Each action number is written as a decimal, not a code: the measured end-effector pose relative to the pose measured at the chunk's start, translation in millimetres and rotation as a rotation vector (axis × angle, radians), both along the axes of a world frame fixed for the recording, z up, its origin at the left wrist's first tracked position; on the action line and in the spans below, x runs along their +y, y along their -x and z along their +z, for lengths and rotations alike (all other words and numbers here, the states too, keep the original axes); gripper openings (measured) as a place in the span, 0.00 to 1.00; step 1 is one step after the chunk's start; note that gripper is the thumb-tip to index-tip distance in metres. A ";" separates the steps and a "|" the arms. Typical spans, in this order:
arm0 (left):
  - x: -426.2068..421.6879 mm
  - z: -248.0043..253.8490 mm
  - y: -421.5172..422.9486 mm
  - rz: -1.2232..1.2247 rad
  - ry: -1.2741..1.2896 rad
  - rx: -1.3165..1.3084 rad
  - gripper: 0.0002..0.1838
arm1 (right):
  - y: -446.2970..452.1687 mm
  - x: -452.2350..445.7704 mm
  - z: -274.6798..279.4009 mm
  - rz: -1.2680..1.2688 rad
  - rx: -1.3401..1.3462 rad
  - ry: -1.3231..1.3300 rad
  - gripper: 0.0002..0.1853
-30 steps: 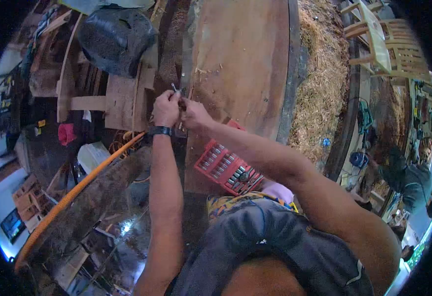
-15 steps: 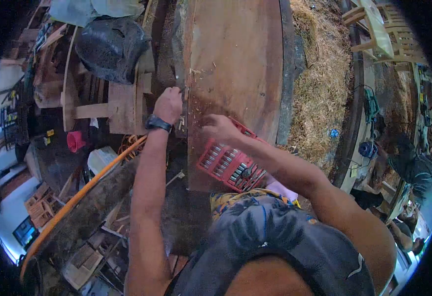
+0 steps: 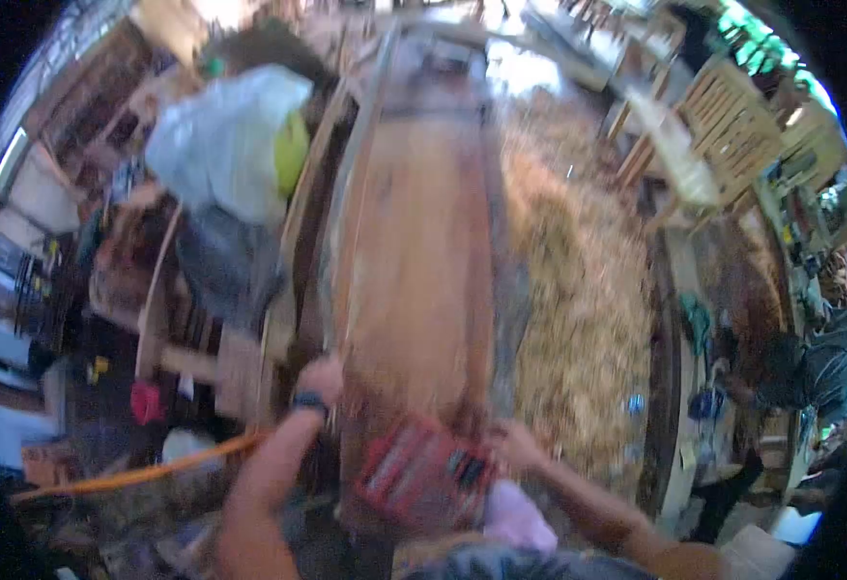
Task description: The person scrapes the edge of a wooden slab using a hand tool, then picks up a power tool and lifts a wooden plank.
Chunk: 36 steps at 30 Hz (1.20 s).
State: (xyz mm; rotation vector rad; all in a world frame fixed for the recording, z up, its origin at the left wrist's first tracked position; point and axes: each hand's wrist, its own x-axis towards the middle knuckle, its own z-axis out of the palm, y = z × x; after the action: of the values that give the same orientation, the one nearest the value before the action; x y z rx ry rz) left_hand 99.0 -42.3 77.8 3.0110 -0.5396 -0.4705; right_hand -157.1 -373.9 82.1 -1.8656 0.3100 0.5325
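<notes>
A long brown wooden plank [image 3: 409, 290] runs away from me. On its near end lies an open red socket set case [image 3: 399, 483] with rows of metal sockets, blurred by motion. My left hand [image 3: 321, 379], with a dark watch on the wrist, is at the plank's left edge; its fingers are smeared, so a hold on anything cannot be made out. At the right side of the case is my right hand [image 3: 515, 447], its fingers pointing toward the case and too blurred to show whether they grip it. A pink cloth [image 3: 518, 517] lies just below that hand.
Wood shavings [image 3: 578, 319] cover the ground right of the plank. To the left are a whitish plastic sheet [image 3: 230, 145], a dark rounded object [image 3: 225, 266] and an orange hose [image 3: 162, 471]. Wooden chairs [image 3: 728, 121] stand far right; another person [image 3: 810, 377] is at the right edge.
My view has tilted up, showing more of the plank's far end. My right hand has moved from over the case to its right side. My left hand remains by the plank's left edge.
</notes>
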 end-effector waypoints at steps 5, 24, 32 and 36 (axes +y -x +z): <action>15.7 -18.3 8.2 0.006 -0.076 -0.249 0.13 | 12.9 3.4 -45.0 -0.107 0.070 0.070 0.21; 61.7 -11.4 -25.3 -0.570 0.094 0.013 0.11 | -168.1 170.6 5.6 0.331 0.028 -0.243 0.17; 66.2 -13.5 -46.6 -0.904 0.071 0.024 0.13 | -184.6 221.9 -51.3 -0.013 0.427 -0.655 0.16; 60.7 -11.6 -14.2 -0.698 0.176 -0.110 0.12 | -186.5 226.7 -70.1 -0.106 0.498 -0.693 0.12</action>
State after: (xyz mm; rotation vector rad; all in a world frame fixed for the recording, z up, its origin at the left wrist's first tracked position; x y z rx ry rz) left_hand 113.2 18.4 66.3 2.6139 -1.5568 -0.2524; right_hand 29.5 -147.2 12.1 -1.0276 0.4767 0.8979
